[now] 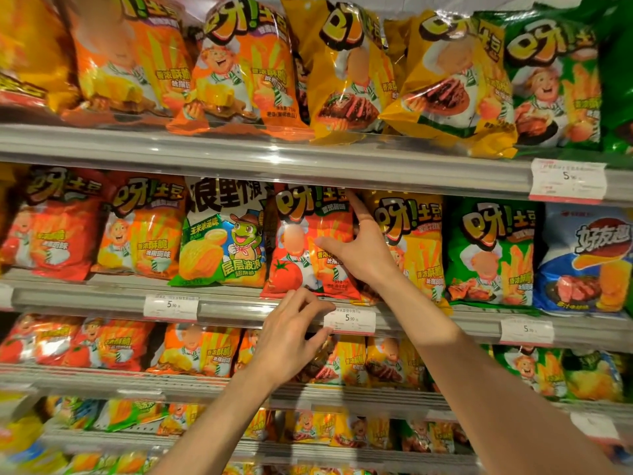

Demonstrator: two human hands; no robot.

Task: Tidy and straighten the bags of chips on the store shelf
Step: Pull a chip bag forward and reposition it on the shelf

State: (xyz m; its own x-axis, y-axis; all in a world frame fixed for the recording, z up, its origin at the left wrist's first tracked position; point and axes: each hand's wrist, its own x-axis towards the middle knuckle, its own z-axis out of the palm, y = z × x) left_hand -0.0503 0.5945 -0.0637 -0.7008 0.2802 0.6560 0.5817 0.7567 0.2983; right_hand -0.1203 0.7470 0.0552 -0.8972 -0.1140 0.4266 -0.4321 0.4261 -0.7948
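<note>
On the grey metal store shelf, your right hand, fingers spread, steadies the light, crinkly red tomato-print chip bag; grip its edges gently.

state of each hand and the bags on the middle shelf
right hand: open, fingers spread on the red tomato bag
left hand: open, at that bag's bottom edge
red tomato bag: upright, bottom over the shelf lip
frog bag: tilted
green bag: upright
</note>
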